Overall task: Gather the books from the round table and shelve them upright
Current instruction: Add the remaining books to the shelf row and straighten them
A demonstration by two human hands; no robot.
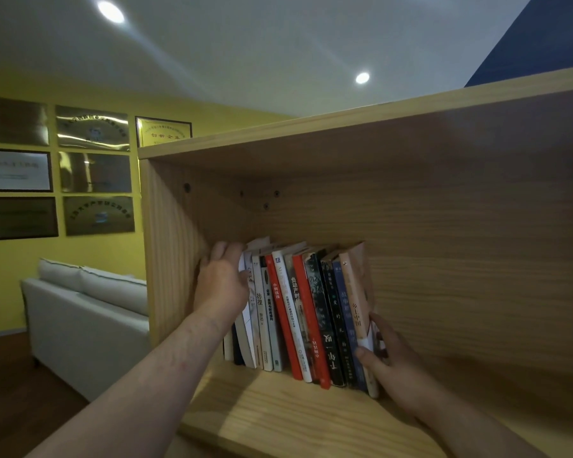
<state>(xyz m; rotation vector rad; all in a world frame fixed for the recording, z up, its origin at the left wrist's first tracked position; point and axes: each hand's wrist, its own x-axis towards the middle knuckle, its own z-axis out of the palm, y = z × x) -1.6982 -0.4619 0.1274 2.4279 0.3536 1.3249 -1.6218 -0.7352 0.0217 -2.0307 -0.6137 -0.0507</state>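
Observation:
A row of several books (298,312) stands nearly upright, leaning a little left, inside a wooden shelf compartment (278,414). Spines are white, red, black, blue and tan. My left hand (220,282) presses flat against the leftmost white book, between the row and the compartment's left wall. My right hand (389,361) grips the tan book (356,309) at the row's right end, thumb on its spine and fingers behind its cover. The round table is out of view.
The compartment's right half holds no books. A grey-white sofa (86,312) stands to the left of the shelf unit. Framed plaques (93,170) hang on the yellow wall above it.

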